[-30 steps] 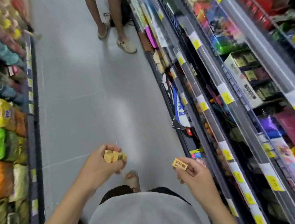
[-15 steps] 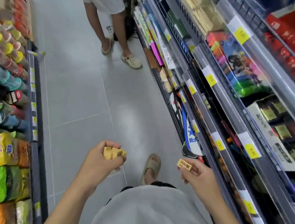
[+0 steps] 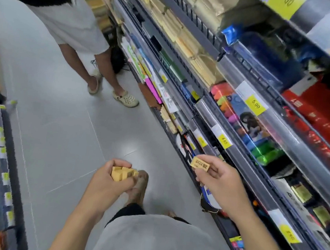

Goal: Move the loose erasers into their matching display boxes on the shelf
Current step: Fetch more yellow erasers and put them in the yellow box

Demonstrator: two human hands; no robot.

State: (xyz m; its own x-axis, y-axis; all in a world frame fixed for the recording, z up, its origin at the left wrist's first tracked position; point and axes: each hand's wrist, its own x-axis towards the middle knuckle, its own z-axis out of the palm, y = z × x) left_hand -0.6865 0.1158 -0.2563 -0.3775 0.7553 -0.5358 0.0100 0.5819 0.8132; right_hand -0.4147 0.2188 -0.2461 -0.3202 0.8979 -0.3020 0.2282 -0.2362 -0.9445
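Shelves [image 3: 243, 117] on the right now loom closer and higher than a second ago, so the person's walking along hunting the matching box. Left hand [image 3: 110, 182] cups a bunch of erasers [image 3: 123, 174], fingers curled round them. Right hand [image 3: 219, 182] pinches one eraser [image 3: 200, 165] label-up, probably to compare.

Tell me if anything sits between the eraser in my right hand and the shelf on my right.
Nothing visible does. The right hand pinches a single yellow eraser in open air just off the shelf rail. The left hand grips a bunch of erasers farther away. Which display box matches cannot be told.
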